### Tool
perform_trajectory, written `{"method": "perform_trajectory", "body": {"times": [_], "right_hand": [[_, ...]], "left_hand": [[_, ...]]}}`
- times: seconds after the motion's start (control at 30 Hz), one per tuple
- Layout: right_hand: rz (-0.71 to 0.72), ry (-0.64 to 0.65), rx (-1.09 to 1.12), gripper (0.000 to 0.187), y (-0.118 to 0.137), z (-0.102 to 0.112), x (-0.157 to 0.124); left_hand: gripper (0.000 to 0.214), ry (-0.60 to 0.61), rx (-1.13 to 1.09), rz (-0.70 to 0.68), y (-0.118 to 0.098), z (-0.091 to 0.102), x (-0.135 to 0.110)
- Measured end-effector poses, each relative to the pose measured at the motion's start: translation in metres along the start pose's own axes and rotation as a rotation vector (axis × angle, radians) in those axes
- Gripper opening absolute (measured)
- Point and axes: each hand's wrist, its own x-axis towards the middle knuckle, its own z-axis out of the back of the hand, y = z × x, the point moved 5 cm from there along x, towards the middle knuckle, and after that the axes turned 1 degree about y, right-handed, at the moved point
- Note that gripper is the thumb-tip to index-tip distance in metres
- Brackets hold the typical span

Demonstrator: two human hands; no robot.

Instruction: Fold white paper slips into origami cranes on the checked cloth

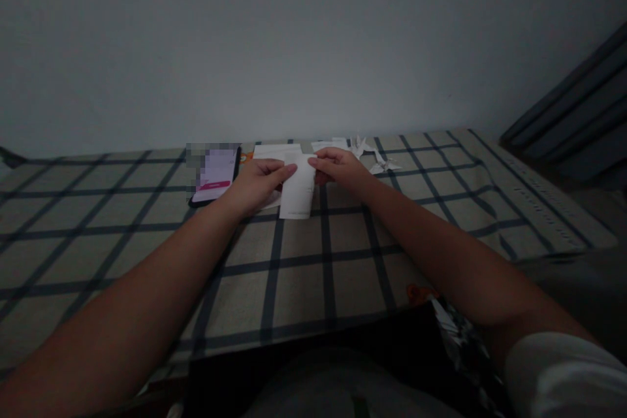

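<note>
Two bare hands work at a narrow strip of white paper (297, 192) in a dim room, above a checked cloth (304, 300). Taking the strip as the centre of a clock, the left hand (255, 184) comes in from nine o'clock, its thumb pressed on the strip's upper left edge; the right hand (341, 168) comes in from two o'clock, thumb and forefinger at the upper right edge. Both appear to pinch the paper, a small gap between the thumbs, though the fingers underneath are mostly hidden. The strip's lower end points to six o'clock, towards the wearer. The step in hand seems to be steadying or shaping the strip; a next move would call for light, even pressure and lined-up edges, since thin paper creases easily. A lit phone (218, 170) lies between nine and ten o'clock, beyond the left hand. A white sheet (274, 149) lies towards eleven, another flat piece of paper (329, 143) near one, and crumpled-looking folded papers (361, 145) around two, just past the right hand.
</note>
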Motion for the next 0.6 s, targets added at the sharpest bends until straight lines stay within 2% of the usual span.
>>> {"method": "perform_trajectory", "body": {"times": [0.13,0.3,0.47,0.6], "right_hand": [[-0.006,-0.016,-0.014,0.029,0.0011,0.0018,0.0002],[0.007,-0.053,-0.058,0.029,0.0041,0.0024,-0.0003],[-0.016,-0.039,0.006,0.029,-0.0017,0.0011,0.0016],[0.018,-0.05,0.026,0.028,-0.0018,0.0012,0.0019]], "left_hand": [[0.035,-0.051,0.085,-0.055,-0.0024,0.0045,0.0011],[0.037,-0.045,0.098,-0.05,-0.0047,0.0033,0.0004],[0.034,-0.008,0.097,-0.051,-0.007,0.0014,-0.0009],[0.031,-0.035,0.09,-0.058,-0.0076,0.0021,-0.0006]]}}
